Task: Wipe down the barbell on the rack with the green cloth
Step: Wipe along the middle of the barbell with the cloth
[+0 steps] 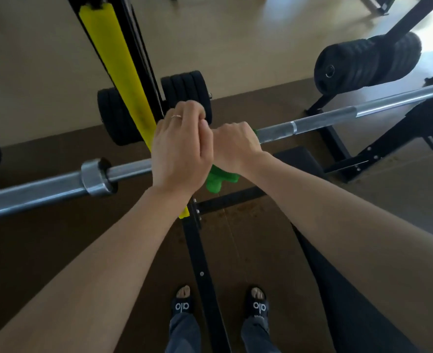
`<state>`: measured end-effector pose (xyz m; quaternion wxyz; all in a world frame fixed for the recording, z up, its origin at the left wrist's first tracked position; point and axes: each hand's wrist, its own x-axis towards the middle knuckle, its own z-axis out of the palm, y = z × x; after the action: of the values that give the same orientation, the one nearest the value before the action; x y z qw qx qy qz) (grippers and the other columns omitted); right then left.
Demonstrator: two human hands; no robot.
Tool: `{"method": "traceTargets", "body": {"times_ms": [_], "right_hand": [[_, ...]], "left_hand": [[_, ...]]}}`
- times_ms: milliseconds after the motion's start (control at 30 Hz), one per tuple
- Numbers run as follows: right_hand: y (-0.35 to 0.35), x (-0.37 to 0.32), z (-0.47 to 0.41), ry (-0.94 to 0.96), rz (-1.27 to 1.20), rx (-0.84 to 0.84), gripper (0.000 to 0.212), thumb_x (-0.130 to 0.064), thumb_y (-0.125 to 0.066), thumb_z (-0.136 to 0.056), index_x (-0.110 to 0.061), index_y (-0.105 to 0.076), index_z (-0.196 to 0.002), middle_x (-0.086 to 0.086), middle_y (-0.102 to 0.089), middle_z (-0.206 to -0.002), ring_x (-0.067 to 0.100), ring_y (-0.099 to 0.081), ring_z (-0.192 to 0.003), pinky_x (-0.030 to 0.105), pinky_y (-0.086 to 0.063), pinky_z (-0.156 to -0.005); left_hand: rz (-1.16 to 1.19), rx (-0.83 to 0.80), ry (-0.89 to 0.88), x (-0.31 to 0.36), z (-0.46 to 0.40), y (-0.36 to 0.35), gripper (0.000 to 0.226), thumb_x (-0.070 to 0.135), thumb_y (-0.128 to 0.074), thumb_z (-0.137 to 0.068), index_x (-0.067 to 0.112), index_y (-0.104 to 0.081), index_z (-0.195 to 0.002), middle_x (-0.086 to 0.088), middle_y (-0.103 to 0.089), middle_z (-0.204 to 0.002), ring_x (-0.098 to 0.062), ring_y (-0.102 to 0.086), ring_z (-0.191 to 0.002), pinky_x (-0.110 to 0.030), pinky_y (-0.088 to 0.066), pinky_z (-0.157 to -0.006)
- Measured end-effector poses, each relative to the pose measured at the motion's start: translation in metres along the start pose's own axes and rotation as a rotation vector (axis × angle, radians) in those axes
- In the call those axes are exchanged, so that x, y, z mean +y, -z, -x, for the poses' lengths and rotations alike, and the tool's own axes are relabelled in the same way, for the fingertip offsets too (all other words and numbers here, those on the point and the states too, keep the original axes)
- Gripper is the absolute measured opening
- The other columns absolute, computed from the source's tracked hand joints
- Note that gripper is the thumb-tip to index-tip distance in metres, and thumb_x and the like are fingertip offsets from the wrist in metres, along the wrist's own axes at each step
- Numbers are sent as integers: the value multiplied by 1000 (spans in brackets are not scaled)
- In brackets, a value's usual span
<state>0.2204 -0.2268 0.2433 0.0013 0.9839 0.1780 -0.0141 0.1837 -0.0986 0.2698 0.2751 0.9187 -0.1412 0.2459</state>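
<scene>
I'm gripping cloth (216, 180) round bar (312, 123) w/ R hand (235, 146); L hand (179, 154) curled, hold unclear; best keeping wrap tight, sliding slow

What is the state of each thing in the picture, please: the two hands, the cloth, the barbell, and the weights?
Right hand: curled round the green cloth on the bar.
Left hand: fingers curled, beside the right hand; what it holds is hidden.
Green cloth: wrapped on the bar, one end hanging below.
Barbell: lying across the rack, no plates loaded on the visible sleeve.
Weight plates: stored on pegs, off the bar.
</scene>
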Motion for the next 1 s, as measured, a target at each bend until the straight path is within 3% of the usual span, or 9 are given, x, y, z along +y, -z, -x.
{"method": "traceTargets", "body": {"times_ms": [133,267,400,467,533,633,767,900,1000], "right_hand": [[1,22,-4,60,-3,-89,37,-30,-37,-104,-20,-37,-68,-7,-47,-63,13,-43,-54,36,-38,-68],[6,64,-4,56,-42,-197,42,-34,-24,-108,-22,-44,-74,-4,-47,-69,20,-47,-63,39,-39,-67],[15,122,-1,-33,-43,-443,45,-37,-17,-108,-21,-45,-76,2,-53,-83,26,-49,-78,39,-37,-71],[18,141,-3,-195,-130,-571,54,-48,-17,-106,-14,-58,-99,9,-60,-110,26,-54,-92,38,-38,-82],[17,149,-11,-289,-204,-693,59,-52,-20,-106,-13,-58,-129,11,-55,-134,28,-56,-113,38,-38,-92],[9,153,-25,-333,-257,-846,54,-48,-27,-101,-11,-63,-116,10,-62,-128,31,-64,-104,50,-48,-101],[-51,177,-64,-309,-311,-931,54,-49,-28,-78,-12,-61,-99,9,-63,-116,34,-66,-101,59,-49,-100],[10,106,-34,-268,-332,-804,44,-33,-29,-95,-5,-63,-100,8,-65,-114,32,-65,-96,49,-49,-97],[10,74,-10,-181,-73,-376,39,-22,-28,-105,-14,-59,-83,0,-61,-82,26,-59,-73,42,-46,-73]], "left_hand": [[-149,-161,-5,9,-12,-38,32,24,-31,-106,8,-58,-101,-8,-62,-91,-24,-57,-79,-34,-42,-64],[-147,-241,251,-8,-26,-65,40,29,-24,-109,7,-56,-104,-13,-61,-99,-28,-55,-84,-36,-34,-67],[-195,-262,348,-20,-26,-73,45,32,-19,-109,9,-57,-99,-9,-56,-85,-26,-51,-74,-37,-38,-62],[-213,-245,334,-19,-26,-73,46,32,-20,-108,12,-56,-89,-9,-58,-76,-27,-55,-67,-35,-41,-57],[-228,-242,345,-19,-25,-72,47,33,-20,-108,14,-54,-81,-8,-57,-68,-27,-57,-61,-34,-43,-52],[-228,-265,369,-17,-27,-74,51,36,-19,-106,16,-55,-75,-7,-57,-63,-27,-59,-56,-35,-52,-49],[-255,-264,355,-17,-27,-75,48,35,-20,-107,19,-50,-73,-5,-55,-62,-28,-59,-55,-32,-47,-46],[-261,-243,345,-17,-27,-76,42,33,-21,-108,20,-47,-78,-5,-54,-66,-28,-58,-59,-34,-46,-49],[-273,-198,315,-18,-26,-77,39,30,-23,-108,18,-45,-78,-2,-48,-64,-25,-51,-58,-31,-33,-46]]}}
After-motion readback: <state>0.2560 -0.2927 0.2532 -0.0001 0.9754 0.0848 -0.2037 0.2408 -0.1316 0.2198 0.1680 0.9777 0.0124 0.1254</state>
